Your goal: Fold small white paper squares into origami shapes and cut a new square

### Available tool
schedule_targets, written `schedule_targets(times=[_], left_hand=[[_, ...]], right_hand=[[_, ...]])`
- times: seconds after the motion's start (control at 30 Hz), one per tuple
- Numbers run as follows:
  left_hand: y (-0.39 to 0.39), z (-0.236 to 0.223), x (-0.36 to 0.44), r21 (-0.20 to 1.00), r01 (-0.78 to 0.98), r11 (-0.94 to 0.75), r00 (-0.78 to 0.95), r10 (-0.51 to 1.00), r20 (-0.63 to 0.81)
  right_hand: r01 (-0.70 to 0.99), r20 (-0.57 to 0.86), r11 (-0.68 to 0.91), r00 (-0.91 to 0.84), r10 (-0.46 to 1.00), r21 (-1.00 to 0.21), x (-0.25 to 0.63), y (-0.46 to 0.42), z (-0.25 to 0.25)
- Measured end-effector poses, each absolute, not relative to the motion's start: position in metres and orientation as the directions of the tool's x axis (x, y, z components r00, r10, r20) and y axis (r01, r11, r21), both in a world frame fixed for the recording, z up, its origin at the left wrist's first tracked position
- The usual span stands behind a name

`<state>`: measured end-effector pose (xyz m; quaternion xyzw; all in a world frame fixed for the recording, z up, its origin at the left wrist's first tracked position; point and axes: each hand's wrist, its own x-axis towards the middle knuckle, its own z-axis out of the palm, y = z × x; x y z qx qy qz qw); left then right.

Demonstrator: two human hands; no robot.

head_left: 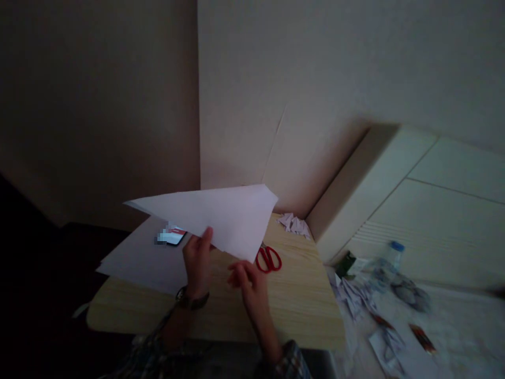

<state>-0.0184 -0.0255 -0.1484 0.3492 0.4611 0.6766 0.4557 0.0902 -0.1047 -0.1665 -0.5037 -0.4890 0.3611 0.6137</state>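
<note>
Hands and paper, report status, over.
Left hand gripping folded white paper, raised above the table. Right hand at the paper's lower corner, grip unclear. Red-handled scissors close by, partly behind paper.

Scissors (269, 259) blocking table's (303, 300) middle

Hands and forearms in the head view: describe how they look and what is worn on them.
Both the left hand and the right hand are gloveless. The left wrist wears a dark band, probably a watch. Dark plaid sleeves leave the forearms partly bare; their exact colours are unclear.
</note>
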Motion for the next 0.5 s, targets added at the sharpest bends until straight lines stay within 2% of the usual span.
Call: schedule_targets(times=[0.1, 0.33, 0.5], left_hand=[[-0.041, -0.133, -0.010, 0.925, -0.348, -0.156, -0.361, 0.932, 0.021], [-0.055, -0.130, 0.003, 0.946, -0.319, -0.057, -0.235, 0.972, -0.021], [-0.040, -0.148, -0.011, 0.963, -0.269, -0.009, -0.272, 0.960, -0.066]], right_hand=[[-0.040, 0.198, 0.210, 0.200, 0.959, -0.977, 0.068, -0.101, -0.167], [-0.095, 0.112, 0.177, 0.476, 0.872, -0.980, 0.072, -0.088, -0.176], [-0.092, 0.037, 0.106, 0.556, 0.831, -0.990, 0.095, -0.087, -0.187]])
